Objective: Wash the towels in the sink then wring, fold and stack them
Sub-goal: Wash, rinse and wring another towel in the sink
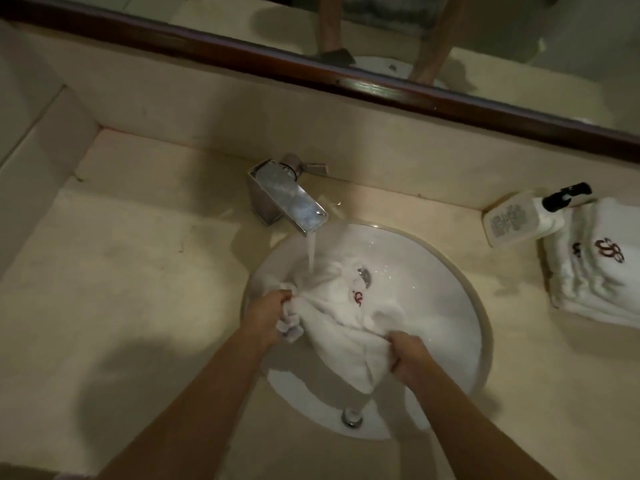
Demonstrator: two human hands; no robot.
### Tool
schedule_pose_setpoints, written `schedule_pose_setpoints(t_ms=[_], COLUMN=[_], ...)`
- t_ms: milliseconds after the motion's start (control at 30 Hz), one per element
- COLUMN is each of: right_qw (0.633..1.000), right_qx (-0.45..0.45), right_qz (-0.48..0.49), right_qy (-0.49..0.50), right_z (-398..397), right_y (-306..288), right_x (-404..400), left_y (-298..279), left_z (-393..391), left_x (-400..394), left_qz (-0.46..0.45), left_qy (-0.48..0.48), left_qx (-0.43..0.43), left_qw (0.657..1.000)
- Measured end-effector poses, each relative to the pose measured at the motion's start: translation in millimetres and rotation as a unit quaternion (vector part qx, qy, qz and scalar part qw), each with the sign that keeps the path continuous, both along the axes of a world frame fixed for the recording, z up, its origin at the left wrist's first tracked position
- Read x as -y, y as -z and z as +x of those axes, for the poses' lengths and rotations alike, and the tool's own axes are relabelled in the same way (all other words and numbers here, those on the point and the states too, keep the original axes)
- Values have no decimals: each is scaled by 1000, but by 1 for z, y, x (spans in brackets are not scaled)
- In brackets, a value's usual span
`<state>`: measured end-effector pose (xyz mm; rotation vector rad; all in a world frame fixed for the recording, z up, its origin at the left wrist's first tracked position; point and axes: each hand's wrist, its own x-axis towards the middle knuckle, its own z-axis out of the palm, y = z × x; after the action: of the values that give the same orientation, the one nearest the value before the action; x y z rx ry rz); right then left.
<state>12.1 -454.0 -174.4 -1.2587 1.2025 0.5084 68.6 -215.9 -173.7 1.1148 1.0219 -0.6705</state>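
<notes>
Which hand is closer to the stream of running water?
Left. The left hand grips the towel just beside the stream; the right hand grips it farther off, nearer the person.

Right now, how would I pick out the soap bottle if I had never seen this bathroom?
Start at the round white sink and look right along the beige counter. Just behind the stack of folded white towels stands a pale bottle, against the back wall. Its black pump top and printed label set it apart from the monogrammed towels beside it.
</notes>
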Motion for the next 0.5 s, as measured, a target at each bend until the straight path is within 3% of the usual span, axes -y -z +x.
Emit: schedule_pose_setpoints(t_ms=[100,167,233,300,367,400,467,500], right_qw=[989,957,955,964,979,978,937,923], right_qx=[47,106,142,151,168,190,222,217], right_qz=[115,198,195,200,114,15,-159,-194], right_qy=[84,182,174,90,-16,-80,-216,-250], right_z=[-12,-2,25,56,78,87,106,117], right_y=[-7,-15,-29,-51,-52,-52,-44,-38], right_x=[-4,-18,-37,-61,-83,-96,-112,-117], left_y=[5,0,-5,-10,-8,-6,-4,-5], left_z=[3,10,23,42,60,66,72,71], left_x=[0,6,14,24,35,41,50,53], left_qz=[11,13,-34,-38,-3,19,69,105], left_qy=[-70,-58,-52,-49,-29,-8,44,84], left_qx=[-9,3,26,43,78,94,111,120], left_qw=[997,998,998,997,997,995,990,984])
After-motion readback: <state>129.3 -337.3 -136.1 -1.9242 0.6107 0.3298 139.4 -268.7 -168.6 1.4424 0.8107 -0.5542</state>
